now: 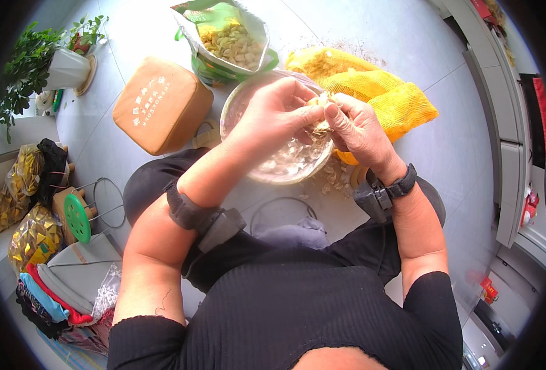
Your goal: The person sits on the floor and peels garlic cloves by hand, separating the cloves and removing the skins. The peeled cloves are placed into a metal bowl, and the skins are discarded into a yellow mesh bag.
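Both hands meet over the right part of a round tub [296, 178] that holds pale, papery garlic skins [291, 159]. My left hand [277, 108] pinches a garlic bulb [321, 104] with its thumb and fingers. From the other side my right hand [358, 127] grips the same bulb, its thumb near my left thumb. The bulb is partly hidden by the fingers, and loose skin hangs below it. Beyond the tub a green and white bag [199, 69] stands open, with many peeled cloves [233, 44] inside. A yellow mesh sack [375, 92] lies to the tub's right.
A tan padded stool [157, 104] with writing stands left of the tub. Skin scraps [335, 178] lie on the tiled floor by its near right edge. A potted plant [67, 69], a green disc [77, 218] and bagged goods [37, 236] are at left; white cabinets [509, 171] line the right.
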Tool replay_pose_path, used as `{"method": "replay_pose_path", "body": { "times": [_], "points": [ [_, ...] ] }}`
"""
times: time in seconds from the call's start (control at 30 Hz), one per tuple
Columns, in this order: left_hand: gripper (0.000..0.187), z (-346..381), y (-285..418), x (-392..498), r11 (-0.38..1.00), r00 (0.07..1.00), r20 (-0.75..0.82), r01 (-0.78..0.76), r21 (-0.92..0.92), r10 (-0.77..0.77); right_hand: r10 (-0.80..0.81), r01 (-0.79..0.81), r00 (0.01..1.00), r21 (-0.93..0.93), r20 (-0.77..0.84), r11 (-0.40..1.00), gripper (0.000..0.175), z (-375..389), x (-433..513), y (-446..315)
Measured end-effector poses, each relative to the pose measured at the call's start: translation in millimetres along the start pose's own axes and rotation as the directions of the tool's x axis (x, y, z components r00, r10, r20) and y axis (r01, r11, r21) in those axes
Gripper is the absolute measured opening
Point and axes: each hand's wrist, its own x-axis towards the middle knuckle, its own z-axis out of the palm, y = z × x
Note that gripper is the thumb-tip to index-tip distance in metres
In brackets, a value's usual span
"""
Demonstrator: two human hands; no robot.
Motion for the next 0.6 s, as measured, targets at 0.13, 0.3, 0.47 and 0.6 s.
{"method": "replay_pose_path", "body": {
  "times": [0.13, 0.3, 0.47, 0.6],
  "points": [
    [0.022, 3.6, 1.2, 1.3, 0.929, 0.987, -0.013, -0.149, 0.339, 0.163, -0.044, 0.040, 0.998, -0.085, -0.046, 0.996, 0.034, -0.3, -2.9, -3.3],
    [0.018, 8.2, 7.3, -4.6, 0.923, 0.984, 0.023, -0.173, 0.344, 0.176, 0.035, -0.036, 0.999, 0.026, 0.040, 0.999, 0.033, -5.6, -7.4, -6.0],
    [0.017, 13.3, 8.9, -9.4, 0.955, 0.978, 0.012, -0.205, 0.213, 0.208, 0.030, -0.038, 0.999, 0.291, 0.032, 0.956, 0.034, -1.1, -9.2, -1.3],
    [0.015, 19.4, 3.2, -8.4, 0.957, 0.965, -0.048, -0.249, 0.151, 0.259, -0.002, 0.002, 1.000, 0.359, -0.002, 0.933, 0.036, 1.9, -7.9, 1.3]
  ]
}}
